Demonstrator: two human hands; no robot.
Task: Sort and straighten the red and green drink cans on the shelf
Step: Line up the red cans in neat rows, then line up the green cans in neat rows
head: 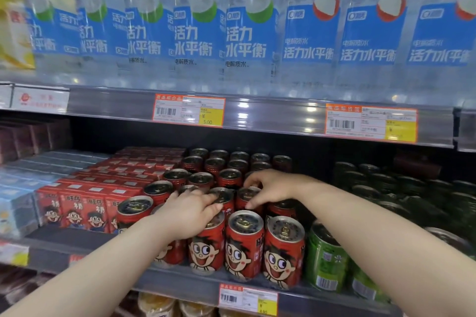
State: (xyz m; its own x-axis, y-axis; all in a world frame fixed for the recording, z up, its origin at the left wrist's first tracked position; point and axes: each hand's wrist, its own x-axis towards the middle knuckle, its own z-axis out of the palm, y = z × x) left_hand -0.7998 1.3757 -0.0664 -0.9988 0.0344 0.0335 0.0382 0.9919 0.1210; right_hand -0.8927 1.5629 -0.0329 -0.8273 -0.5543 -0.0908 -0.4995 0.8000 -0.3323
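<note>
Supermarket shelf, red cartoon-face cartons at left; left hand resting across tops of front red cans, grip loose, holding nothing; right hand pinching second-row red can by its rim; green cans just right.

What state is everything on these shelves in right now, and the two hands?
left hand, resting palm-down on red can tops
right hand, fingertips gripping second-row red can by its top
front red cans, upright, faces forward
green cans, upright, right of the red
red cartons, upright in rows
water bottles, upright on upper shelf
</note>
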